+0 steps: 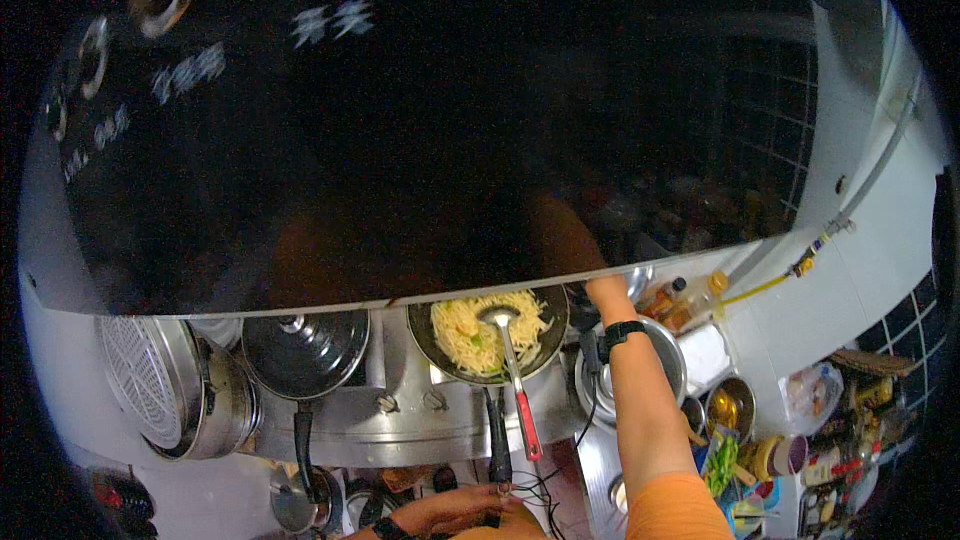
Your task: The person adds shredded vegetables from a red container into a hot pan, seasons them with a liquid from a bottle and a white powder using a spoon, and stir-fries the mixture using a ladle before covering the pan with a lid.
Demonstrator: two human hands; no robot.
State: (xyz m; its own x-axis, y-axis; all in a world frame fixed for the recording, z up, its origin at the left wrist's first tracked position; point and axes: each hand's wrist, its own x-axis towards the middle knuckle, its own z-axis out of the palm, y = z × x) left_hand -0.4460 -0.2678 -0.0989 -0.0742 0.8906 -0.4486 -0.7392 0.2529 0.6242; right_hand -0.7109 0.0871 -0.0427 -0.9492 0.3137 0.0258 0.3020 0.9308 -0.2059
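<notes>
My right arm stretches forward past the stove. My right hand (609, 298) is partly hidden behind the range hood's lower edge, its fingers out of sight, and a dark band (622, 331) is on the wrist. To its left, a dark frying pan (418, 349) holds pale shredded food (469, 349) with green pieces. A metal ladle (510, 349) with a red grip (528, 424) rests in the food and leans over the pan's near rim. My left hand (472, 504) is at the end of the pan's black handle (497, 435); whether it grips the handle is unclear.
The black range hood (480, 127) spans overhead. A lidded pan (304, 360) and stacked steamer pots (180, 390) are at left. Right of the frying pan are a metal pot (671, 349), bottles (667, 300), an oil bowl (724, 409) and green vegetables (722, 463). A black cord (592, 405) hangs down.
</notes>
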